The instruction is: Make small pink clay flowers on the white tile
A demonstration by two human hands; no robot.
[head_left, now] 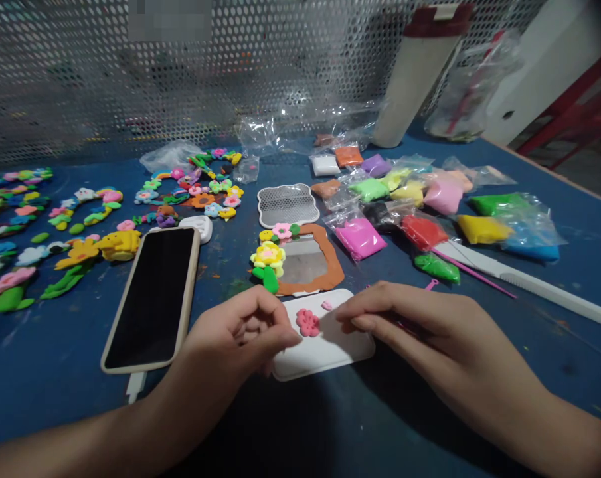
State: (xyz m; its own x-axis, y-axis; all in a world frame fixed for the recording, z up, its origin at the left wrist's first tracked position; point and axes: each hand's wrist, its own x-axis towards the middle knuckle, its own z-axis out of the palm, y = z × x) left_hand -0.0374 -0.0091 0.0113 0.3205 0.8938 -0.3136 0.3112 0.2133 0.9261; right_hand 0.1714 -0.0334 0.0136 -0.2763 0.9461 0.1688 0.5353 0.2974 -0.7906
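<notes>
Left hand and right hand curl nearly closed, contents unclear — slipping inward across the white board's edges could squash the pink flower.

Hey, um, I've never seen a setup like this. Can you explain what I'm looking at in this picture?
Sure. There's no machine here, just a person's two bare hands. The single picture comes from a camera worn on their head, looking forward and down.

On a blue table, the left hand is at the left edge of a white board, and the right hand is over its right side. On the board are a pink flower and a smaller pink piece. Beyond it lies a brown-bordered frame with flowers along one side.

A phone is to the left; colorful packets and a comb are to the right.

Whether either grip holds something tiny, I can't tell.
</notes>
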